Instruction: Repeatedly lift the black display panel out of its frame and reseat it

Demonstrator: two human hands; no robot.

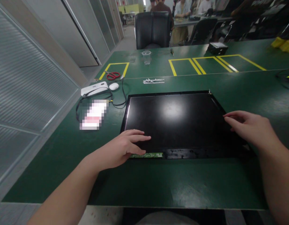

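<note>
A black flat display panel [174, 120] lies face up on the green table [158, 184], with a thin green circuit strip [147, 155] showing along its near edge. My left hand [125, 147] rests flat on the panel's near left corner, fingers stretched out and touching the strip. My right hand [249, 128] lies on the panel's right edge, fingers extended and close together. Neither hand holds anything.
Left of the panel lie a white box [94, 88], a white mouse [113, 86] with a black cable, red scissors [113, 75] and a blurred card [94, 114]. Behind are small metal parts [153, 81], a plastic cup [146, 57], a black box [216, 47] and a chair [153, 29]. People sit at far tables.
</note>
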